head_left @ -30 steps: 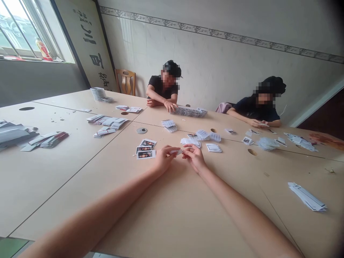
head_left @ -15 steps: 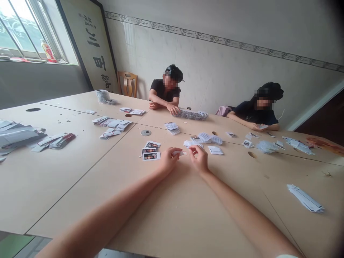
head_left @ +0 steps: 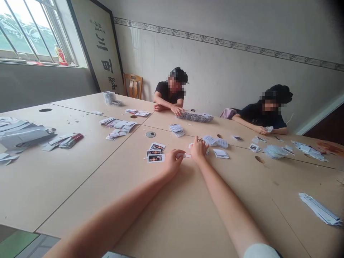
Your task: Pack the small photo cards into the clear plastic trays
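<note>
While the left hand (head_left: pixel 172 162) pinches a small white paper piece with a red-edged end (head_left: pixel 187 156) between thumb and fingers, the right hand (head_left: pixel 199 147) reaches just past it, palm down with bent fingers, over some white papers; whether it grips anything cannot be told, since its back hides the fingertips. The red-edged end points at the right wrist, with a narrow gap before it. Just beside the left hand, three black-printed white cards (head_left: pixel 156 158) lie fanned and overlapping. Just right of the right hand sit translucent white plastic pieces (head_left: pixel 210 140) and, nearer, a squarish stack of white cards with dark outlines (head_left: pixel 221 153). Between and below the forearms, the beige tabletop (head_left: pixel 166 215) gives wide room to move, down to its near edge at the lower left. Farther right, a bundle of long white strips (head_left: pixel 319 209) lies aslant; far left, a heap of grey-white sheets (head_left: pixel 24 132) spreads by the frame's border. Across the table, one co-worker's hand (head_left: pixel 177 110) rests at a long row of packed cards (head_left: pixel 197 118), and another co-worker (head_left: pixel 260 116) holds a small pale piece (head_left: pixel 268 129).
</note>
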`<action>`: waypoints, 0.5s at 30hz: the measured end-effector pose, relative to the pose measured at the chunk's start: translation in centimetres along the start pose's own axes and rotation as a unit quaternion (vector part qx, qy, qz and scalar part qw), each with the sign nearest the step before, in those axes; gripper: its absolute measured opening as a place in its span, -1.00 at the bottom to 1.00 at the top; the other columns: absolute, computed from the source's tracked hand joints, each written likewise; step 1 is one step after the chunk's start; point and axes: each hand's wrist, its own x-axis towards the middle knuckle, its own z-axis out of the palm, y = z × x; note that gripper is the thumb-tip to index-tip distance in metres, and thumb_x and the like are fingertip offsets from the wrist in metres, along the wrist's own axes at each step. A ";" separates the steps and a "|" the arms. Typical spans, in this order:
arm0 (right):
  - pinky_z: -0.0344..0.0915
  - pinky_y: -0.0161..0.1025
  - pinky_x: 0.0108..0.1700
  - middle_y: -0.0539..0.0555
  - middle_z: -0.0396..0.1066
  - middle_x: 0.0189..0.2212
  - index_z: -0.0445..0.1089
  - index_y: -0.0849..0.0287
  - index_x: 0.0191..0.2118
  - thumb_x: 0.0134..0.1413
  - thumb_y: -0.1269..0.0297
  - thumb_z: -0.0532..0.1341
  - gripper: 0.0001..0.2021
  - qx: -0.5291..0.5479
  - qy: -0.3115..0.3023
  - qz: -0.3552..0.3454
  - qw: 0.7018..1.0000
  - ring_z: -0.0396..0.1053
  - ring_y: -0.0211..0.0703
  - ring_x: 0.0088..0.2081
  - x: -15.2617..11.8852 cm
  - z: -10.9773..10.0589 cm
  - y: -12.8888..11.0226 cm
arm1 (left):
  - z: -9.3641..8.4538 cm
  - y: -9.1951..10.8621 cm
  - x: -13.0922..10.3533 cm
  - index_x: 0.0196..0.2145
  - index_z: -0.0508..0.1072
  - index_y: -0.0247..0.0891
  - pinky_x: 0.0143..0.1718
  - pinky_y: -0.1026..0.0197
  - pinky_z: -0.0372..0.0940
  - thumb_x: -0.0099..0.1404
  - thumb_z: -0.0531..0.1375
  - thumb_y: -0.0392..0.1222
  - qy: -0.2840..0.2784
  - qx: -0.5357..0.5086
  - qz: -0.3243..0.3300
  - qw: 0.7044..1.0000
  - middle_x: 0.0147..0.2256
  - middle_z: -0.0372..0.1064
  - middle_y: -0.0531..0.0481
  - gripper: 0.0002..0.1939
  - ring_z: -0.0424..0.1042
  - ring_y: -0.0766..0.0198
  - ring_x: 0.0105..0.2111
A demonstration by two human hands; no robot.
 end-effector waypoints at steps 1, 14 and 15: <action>0.00 0.05 -0.05 0.35 0.44 -0.21 0.30 0.26 0.00 0.14 0.47 0.05 -0.69 -0.002 -0.005 -0.012 1.000 0.29 0.19 -0.05 0.0 0.1 0.2 | 0.0 0.1 0.0 -0.27 0.56 -0.20 -0.31 0.27 0.26 0.12 0.10 -0.39 0.001 0.000 -0.002 1.000 -0.31 0.49 0.00 -0.70 0.40 0.28 -0.37; 0.02 -0.04 -0.01 0.24 0.44 -0.10 0.29 0.17 0.03 0.14 0.32 0.12 -0.68 0.069 0.038 -0.108 0.991 0.26 0.09 0.00 0.6 0.1 0.5 | -0.2 0.4 0.0 -0.27 0.56 -0.21 -0.29 0.26 0.25 0.13 0.09 -0.40 0.002 0.006 -0.005 1.000 -0.29 0.50 0.00 -0.70 0.40 0.27 -0.36; 0.01 0.01 0.02 0.27 0.42 -0.07 0.26 0.17 0.07 0.13 0.27 0.15 -0.63 0.064 0.039 -0.093 0.993 0.24 0.14 0.03 0.5 0.2 0.4 | -0.2 0.4 0.0 -0.27 0.56 -0.20 -0.29 0.26 0.25 0.13 0.09 -0.40 0.002 0.006 -0.004 1.000 -0.29 0.50 0.00 -0.70 0.40 0.27 -0.35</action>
